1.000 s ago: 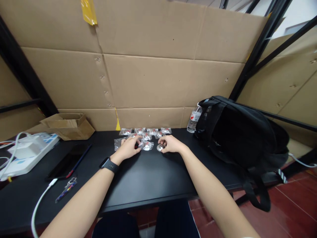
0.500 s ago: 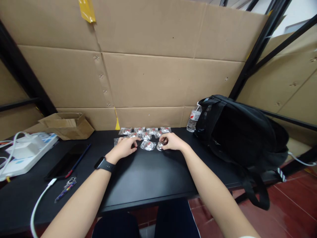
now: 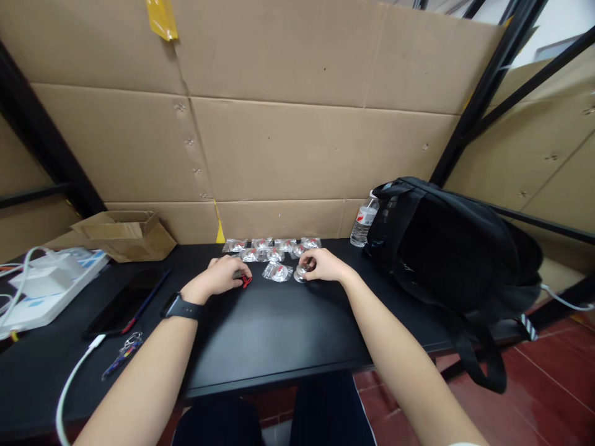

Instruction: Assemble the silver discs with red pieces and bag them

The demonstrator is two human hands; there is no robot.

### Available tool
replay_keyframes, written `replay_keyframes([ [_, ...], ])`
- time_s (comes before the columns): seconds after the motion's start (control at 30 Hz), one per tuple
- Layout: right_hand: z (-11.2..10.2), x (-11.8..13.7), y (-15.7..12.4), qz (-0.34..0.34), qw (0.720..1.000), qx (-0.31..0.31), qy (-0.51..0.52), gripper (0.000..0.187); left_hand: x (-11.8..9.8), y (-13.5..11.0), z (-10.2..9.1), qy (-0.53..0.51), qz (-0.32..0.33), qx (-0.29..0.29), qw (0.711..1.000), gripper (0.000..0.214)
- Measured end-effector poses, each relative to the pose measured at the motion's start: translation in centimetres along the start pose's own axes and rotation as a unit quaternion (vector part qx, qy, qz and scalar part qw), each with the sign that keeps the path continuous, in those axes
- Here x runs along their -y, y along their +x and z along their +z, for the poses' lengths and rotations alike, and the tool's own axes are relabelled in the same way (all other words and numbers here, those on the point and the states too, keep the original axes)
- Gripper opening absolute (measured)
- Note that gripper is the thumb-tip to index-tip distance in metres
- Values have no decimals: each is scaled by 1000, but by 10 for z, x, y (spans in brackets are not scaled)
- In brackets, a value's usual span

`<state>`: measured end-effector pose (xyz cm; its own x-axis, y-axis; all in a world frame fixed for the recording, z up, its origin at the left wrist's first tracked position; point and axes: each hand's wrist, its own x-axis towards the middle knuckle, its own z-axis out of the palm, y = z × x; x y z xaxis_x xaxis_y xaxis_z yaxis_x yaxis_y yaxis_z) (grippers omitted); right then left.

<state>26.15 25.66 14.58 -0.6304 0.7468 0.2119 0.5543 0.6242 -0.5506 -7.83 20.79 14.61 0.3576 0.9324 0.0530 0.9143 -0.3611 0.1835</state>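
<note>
Several small clear plastic bags with red and silver parts lie in rows on the black table near the cardboard wall. My left hand, with a black watch on its wrist, is closed on a small red part just left of the bags. My right hand is closed over a round silver metal piece that rests on the table. One bagged part lies between the two hands.
A black backpack and a water bottle stand at the right. An open cardboard box, a white power strip with chargers, a dark phone, keys and a white cable lie at the left.
My left hand has drawn back to the left, away from the bags, and a small red part now shows at its fingertips. My right hand has stayed on the silver piece.
</note>
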Motion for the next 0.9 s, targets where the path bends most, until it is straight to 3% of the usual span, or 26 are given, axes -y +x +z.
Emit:
replay_keyframes([
  [0.23, 0, 7, 0, -16, 1000, -3, 6, 27, -15, 3, 5, -28, 27, -4, 999, 18],
  [0.37, 0, 12, 0, -22, 999, -17, 16, 27, -30, 4, 8, -6, 47, -47, 998, 7],
  [0.43, 1, 13, 0, -26, 999, -19, 16, 26, -35, 2, 8, -1, 50, -57, 997, 12],
  [0.6, 2, 15, 1, -46, 999, -8, 4, 24, -42, -2, 9, 3, 59, -3, 998, 14],
  [0.9, 5, 22, 0, -66, 998, -6, 5, 24, -62, 1, 17, 1, 112, -18, 994, 14],
])
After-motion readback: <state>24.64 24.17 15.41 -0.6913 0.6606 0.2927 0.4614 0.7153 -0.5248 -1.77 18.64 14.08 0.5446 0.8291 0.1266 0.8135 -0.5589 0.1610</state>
